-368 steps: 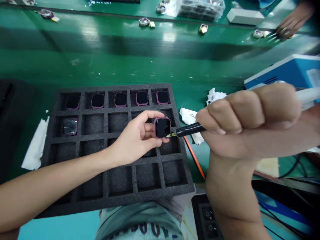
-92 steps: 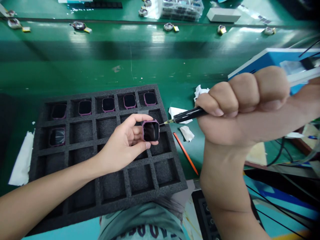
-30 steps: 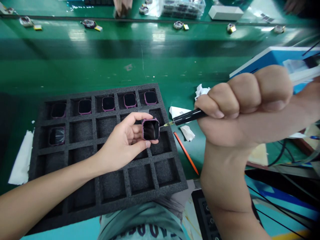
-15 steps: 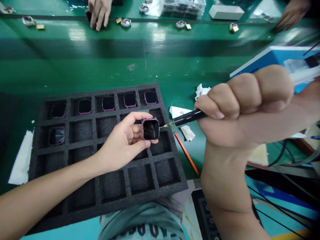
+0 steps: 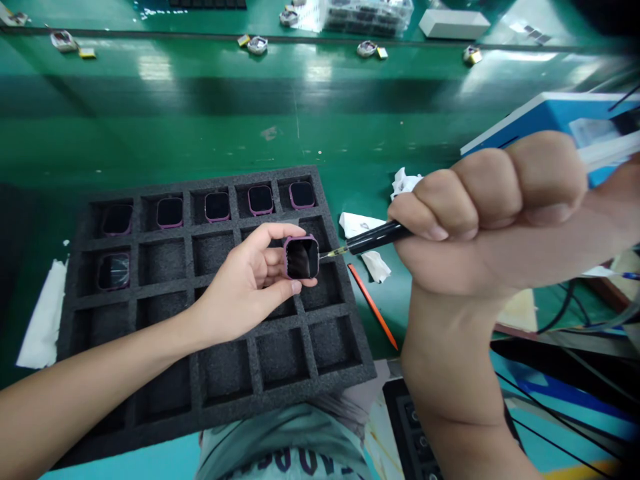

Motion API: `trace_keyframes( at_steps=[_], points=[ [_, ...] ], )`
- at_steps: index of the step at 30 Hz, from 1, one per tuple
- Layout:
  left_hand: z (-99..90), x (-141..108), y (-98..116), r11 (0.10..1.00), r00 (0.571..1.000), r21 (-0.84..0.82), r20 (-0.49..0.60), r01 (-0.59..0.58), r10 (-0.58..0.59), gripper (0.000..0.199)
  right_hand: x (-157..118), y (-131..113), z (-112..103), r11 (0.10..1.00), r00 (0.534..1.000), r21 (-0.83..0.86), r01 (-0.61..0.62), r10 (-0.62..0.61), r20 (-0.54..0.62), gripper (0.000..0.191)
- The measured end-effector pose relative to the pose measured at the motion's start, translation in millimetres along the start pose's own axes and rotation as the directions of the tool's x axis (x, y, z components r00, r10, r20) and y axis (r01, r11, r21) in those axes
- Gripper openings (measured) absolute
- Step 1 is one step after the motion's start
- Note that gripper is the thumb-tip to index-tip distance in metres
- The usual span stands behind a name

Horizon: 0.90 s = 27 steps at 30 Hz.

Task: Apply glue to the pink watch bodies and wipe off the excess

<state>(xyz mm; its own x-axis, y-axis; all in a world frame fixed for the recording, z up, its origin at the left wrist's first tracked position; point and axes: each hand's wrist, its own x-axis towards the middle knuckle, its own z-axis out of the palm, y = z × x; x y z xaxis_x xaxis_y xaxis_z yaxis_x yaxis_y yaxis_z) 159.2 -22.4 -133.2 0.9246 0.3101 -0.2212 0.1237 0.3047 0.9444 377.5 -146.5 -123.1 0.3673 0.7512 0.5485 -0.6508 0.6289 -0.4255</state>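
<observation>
My left hand (image 5: 260, 270) pinches a smartwatch case (image 5: 301, 258) with a purple frame and dark glossy face, tilted up above the foam tray (image 5: 193, 283). In a closed fist, my right hand (image 5: 487, 193) grips a black glue syringe (image 5: 377, 237). Its thin needle, with a yellowish base, meets the right side of the watch case; whether it touches cannot be made out. Five similar watches (image 5: 217, 207) sit along the tray's far row. One more watch (image 5: 114, 271) lies in the second row at the left.
An orange stick (image 5: 373, 307) and crumpled white tissues (image 5: 375, 265) lie right of the tray. White paper (image 5: 43, 317) is at its left. A blue box (image 5: 555, 123) stands beyond my right hand. Small parts (image 5: 257, 45) rest on the green belt (image 5: 200, 127).
Another person's hands have left the far side. The small parts on the belt have shifted slightly right. My hands, the watch case and the syringe hold almost the same position.
</observation>
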Motion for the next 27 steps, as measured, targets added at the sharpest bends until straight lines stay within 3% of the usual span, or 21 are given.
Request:
trace_keyframes(
  at_steps=[4, 8, 11, 16, 19, 27],
  points=[
    [-0.2, -0.4, 0.7, 1.0, 1.0, -0.004, -0.002, 0.002, -0.002, 0.052, -3.5, -4.1, 2.6, 0.992, 0.997, 0.117, -0.041, 0.049, -0.064, 0.079],
    [-0.9, -0.4, 0.8, 1.0, 1.0, -0.004, -0.004, 0.003, -0.003, 0.053, -7.6, -9.8, 5.8, 0.982, 0.986, 0.112, -0.149, 0.157, -0.058, 0.075],
    [-0.9, 0.1, 0.4, 1.0, 1.0, -0.002, -0.003, 0.006, -0.006, 0.053, -9.0, -10.6, 10.4, 0.981, 0.986, 0.101, -0.163, 0.166, -0.028, 0.07],
    [-0.8, 0.1, 0.8, 1.0, 1.0, -0.005, -0.007, 0.007, -0.007, 0.052, -12.5, -10.1, 19.1, 0.978, 0.972, 0.083, -0.194, 0.203, -0.12, 0.059],
    [-0.9, 0.2, 1.2, 1.0, 1.0, -0.008, -0.009, 0.005, -0.005, 0.053, -14.5, -10.9, 19.0, 0.98, 0.978, 0.082, -0.18, 0.187, -0.088, 0.058],
    [-1.2, 0.2, 0.8, 1.0, 1.0, -0.019, -0.01, 0.0, 0.0, 0.053, -11.8, -10.5, 31.2, 0.977, 0.965, 0.024, -0.211, 0.212, -0.156, 0.059]
  ],
)
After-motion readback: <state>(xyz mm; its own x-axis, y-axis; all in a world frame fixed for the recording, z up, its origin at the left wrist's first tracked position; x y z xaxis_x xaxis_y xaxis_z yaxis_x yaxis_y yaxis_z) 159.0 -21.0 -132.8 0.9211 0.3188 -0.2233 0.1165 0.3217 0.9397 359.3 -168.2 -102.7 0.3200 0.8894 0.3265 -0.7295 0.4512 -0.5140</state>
